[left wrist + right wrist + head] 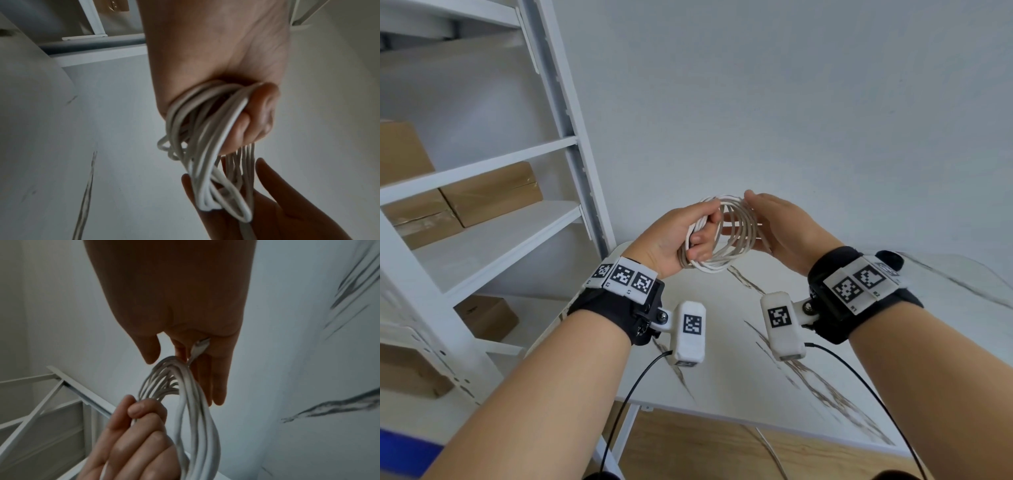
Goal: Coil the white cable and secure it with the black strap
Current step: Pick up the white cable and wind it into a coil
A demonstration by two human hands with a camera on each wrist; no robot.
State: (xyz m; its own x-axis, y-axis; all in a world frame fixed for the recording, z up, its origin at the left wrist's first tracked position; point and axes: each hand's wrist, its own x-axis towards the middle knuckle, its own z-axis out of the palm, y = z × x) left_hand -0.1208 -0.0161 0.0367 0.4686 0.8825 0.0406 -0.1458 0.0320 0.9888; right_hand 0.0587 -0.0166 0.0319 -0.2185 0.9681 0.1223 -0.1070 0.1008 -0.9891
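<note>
Head view: smooth white cable (726, 236) in round loops, held above the marble-patterned table (722, 383); left hand (674, 240) fingers curled round one side. Right hand (780, 229) fingers straight against the other side.
Left wrist: loops bunched in fist.
Right wrist: plug (200, 345) at palm.

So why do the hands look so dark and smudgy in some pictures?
Head view: bright and sharp, but the shelf posts bend from the wide lens. Left wrist view: dim, the white cable slightly blurred. Right wrist view: the right hand is backlit, almost a shadow, and the left hand looks soft.
</note>
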